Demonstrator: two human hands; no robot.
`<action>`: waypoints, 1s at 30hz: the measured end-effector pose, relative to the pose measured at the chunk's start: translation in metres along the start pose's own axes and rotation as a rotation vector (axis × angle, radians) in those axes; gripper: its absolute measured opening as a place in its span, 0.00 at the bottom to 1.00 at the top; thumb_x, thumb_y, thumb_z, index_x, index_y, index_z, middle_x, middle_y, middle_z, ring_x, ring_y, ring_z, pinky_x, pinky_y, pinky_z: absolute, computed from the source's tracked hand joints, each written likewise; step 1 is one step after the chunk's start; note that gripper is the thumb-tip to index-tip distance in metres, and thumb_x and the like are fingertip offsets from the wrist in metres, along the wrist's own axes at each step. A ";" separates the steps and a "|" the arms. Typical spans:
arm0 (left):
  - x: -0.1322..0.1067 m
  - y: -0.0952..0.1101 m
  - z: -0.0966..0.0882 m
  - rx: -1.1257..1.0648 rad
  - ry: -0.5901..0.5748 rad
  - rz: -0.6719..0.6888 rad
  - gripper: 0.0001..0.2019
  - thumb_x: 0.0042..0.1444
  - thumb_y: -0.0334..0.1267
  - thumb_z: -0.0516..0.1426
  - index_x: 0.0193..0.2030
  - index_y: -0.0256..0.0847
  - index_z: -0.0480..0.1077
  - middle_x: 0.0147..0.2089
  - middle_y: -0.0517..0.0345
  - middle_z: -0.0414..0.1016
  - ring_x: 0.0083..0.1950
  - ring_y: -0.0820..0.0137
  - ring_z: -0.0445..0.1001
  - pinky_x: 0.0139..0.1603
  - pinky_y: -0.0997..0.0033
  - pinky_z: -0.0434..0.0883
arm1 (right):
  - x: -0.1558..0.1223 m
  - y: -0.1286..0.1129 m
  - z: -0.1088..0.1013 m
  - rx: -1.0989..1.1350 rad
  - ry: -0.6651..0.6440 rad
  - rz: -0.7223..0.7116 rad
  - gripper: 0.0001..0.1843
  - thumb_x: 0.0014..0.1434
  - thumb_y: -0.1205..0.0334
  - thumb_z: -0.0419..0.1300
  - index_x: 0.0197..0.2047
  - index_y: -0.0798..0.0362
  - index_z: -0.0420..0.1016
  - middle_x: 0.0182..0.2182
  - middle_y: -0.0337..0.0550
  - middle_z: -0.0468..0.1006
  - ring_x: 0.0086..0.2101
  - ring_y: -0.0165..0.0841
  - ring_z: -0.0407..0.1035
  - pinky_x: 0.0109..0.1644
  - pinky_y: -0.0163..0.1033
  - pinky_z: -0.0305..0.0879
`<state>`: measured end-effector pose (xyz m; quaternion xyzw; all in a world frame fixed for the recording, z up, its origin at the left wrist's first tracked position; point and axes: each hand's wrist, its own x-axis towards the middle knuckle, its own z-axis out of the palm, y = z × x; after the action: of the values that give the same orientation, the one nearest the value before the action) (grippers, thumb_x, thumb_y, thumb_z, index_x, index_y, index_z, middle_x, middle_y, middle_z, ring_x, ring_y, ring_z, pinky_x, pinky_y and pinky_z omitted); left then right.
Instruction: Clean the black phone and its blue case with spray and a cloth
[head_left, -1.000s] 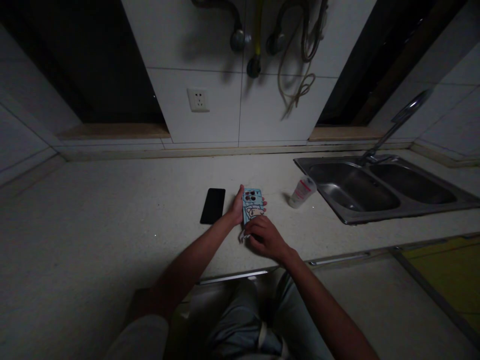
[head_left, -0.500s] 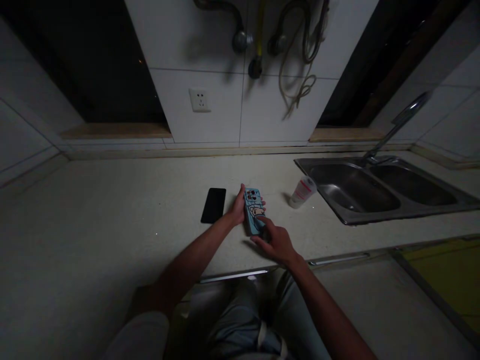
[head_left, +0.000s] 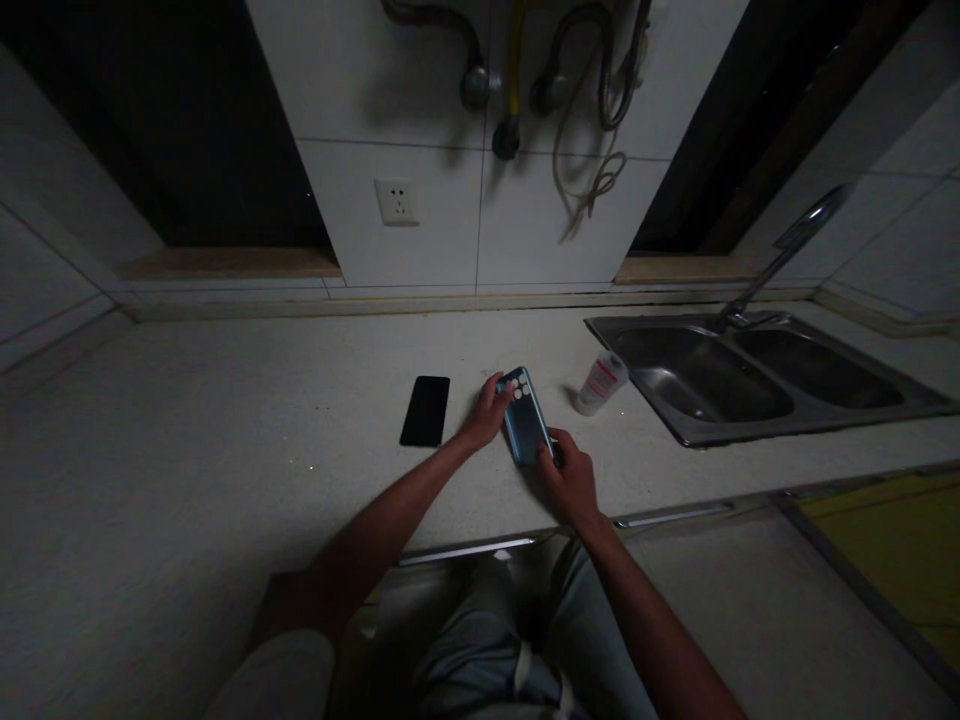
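A blue phone case [head_left: 527, 430] is held just over the counter, its plain inner side facing me and pale round camera holes at the top. My left hand [head_left: 489, 412] grips its upper left edge, the thumb by the holes. At the lower right edge my right hand [head_left: 571, 475] is closed on the case, thumb over the near end. A black phone [head_left: 425, 411] lies flat on the counter, left of my left hand and apart from it. To the right of the case stands a tilted-looking whitish tube [head_left: 601, 384] with pink print.
The pale counter [head_left: 225, 420] runs along a tiled wall with a power socket [head_left: 397, 202]. A double steel sink [head_left: 705, 375] with a tap [head_left: 780, 255] is at the right. Pipes and a looped cord [head_left: 600, 185] hang on the wall above.
The phone case has been turned over: its cartoon-printed outside faced me, and now its plain inside does. My right hand has shifted to its lower right edge, my left to its upper left.
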<state>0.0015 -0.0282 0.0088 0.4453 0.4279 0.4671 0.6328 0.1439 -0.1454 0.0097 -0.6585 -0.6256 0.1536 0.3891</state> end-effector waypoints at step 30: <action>-0.017 0.065 -0.108 1.566 0.467 -0.087 0.36 0.55 0.62 0.56 0.59 0.33 0.67 0.57 0.28 0.71 0.58 0.41 0.68 0.50 0.49 0.69 | 0.010 -0.016 0.005 -0.524 -0.141 0.154 0.22 0.70 0.52 0.48 0.59 0.52 0.70 0.34 0.49 0.83 0.32 0.39 0.77 0.32 0.37 0.57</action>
<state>-0.1191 -0.0163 0.0484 0.6326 0.7677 0.0883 0.0505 0.1303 -0.1356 0.0206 -0.7699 -0.6177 0.0612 0.1485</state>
